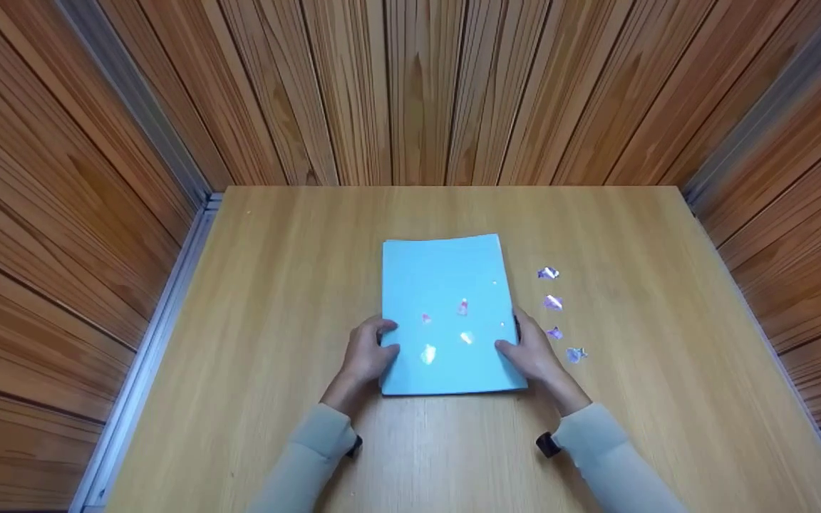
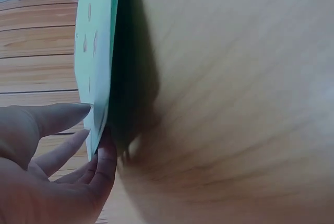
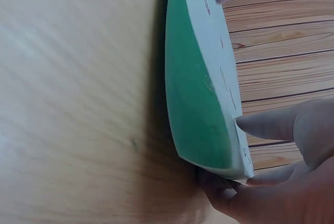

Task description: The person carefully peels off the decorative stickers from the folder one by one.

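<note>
A light blue booklet [image 1: 446, 271] is held between both hands over the table, with several small shiny stickers [image 1: 462, 307] scattered on its cover. My left hand [image 1: 369, 349] grips the left edge, thumb on top and fingers folded underneath. On the opposite edge my right hand [image 1: 530, 348] pinches it the same way, thumb on the cover. From the right wrist, the booklet's underside [image 3: 201, 104] looks green and bows down toward the tabletop. A dark shadow lies beneath the booklet in the left wrist view.
Several shiny purple-silver pieces [image 1: 553, 303] lie in a rough column on the wooden table [image 1: 275, 285], right of the booklet. Wood-plank walls [image 1: 425, 92] enclose the back and both sides. A metal strip [image 1: 154, 356] runs along the table's left edge.
</note>
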{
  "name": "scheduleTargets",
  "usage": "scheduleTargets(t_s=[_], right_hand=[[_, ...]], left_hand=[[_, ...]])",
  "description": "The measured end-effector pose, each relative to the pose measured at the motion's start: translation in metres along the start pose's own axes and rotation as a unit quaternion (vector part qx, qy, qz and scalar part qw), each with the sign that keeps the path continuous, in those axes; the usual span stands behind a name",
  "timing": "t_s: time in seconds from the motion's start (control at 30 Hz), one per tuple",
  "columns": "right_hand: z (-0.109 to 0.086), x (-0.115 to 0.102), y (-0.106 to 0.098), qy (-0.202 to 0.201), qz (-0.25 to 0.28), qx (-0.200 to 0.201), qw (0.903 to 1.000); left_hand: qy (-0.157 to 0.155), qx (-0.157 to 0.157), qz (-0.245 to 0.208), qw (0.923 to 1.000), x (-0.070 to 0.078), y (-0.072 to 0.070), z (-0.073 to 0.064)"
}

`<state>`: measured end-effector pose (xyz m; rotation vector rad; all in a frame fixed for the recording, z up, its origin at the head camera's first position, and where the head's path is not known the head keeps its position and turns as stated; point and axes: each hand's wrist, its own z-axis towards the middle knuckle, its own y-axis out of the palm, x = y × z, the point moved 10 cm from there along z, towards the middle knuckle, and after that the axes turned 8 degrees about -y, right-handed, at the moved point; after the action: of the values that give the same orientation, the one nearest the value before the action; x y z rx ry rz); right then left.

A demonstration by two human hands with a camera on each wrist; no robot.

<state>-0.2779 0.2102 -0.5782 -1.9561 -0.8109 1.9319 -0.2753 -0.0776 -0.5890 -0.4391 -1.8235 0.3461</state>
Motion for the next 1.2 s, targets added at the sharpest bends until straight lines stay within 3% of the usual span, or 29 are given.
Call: scheduleTargets(t_s=[0.23,0.4,0.57,0.83,1.2], right_hand=[[-0.001,-0.001,-0.002,0.000,-0.017,0.008,0.9998],[0.000,0.001,-0.003,0.001,-0.020,0.014,0.9997],[0.000,0.003,-0.003,0.006,-0.031,0.018,0.9993],[0.002,0.003,-0.002,0.018,-0.056,0.016,0.9981],[0.004,0.008,-0.003,0.020,-0.080,0.009,0.9966]], left_hand=[[0.031,0.009,0.078,0.9965,0.007,0.003,-0.004],[0.032,0.012,0.125,0.9916,0.009,0.004,-0.005],[0.020,0.014,0.145,0.9892,0.007,0.003,-0.005],[0.030,0.020,0.188,0.9814,0.008,0.005,-0.003],[0.031,-0.004,0.225,0.9738,0.010,0.007,0.002]])
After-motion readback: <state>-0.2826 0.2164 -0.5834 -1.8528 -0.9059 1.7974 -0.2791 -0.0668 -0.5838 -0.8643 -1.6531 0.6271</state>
